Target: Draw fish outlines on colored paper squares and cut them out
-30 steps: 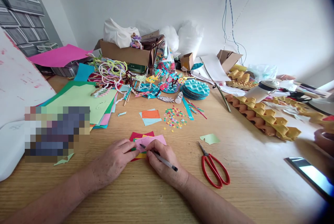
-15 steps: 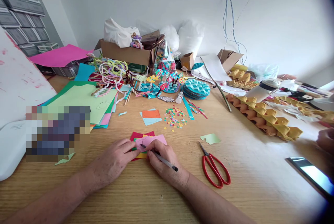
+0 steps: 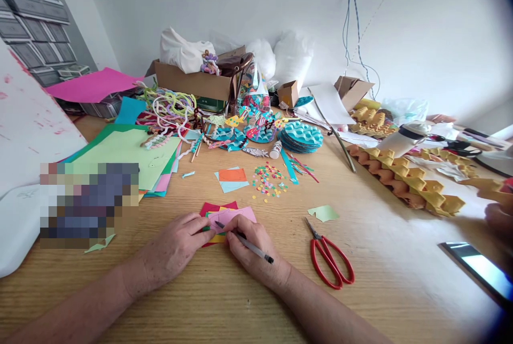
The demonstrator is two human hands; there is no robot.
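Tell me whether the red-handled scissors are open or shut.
Shut, or very nearly: the scissors have their blades together in one narrow point.

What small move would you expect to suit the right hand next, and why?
Probably a short pen stroke along the drawn line: the right hand has the pen tip at the pink paper, and the left hand steadies its left side.

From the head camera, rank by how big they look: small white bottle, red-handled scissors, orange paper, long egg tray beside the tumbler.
1. Egg tray
2. Scissors
3. Orange paper
4. White bottle
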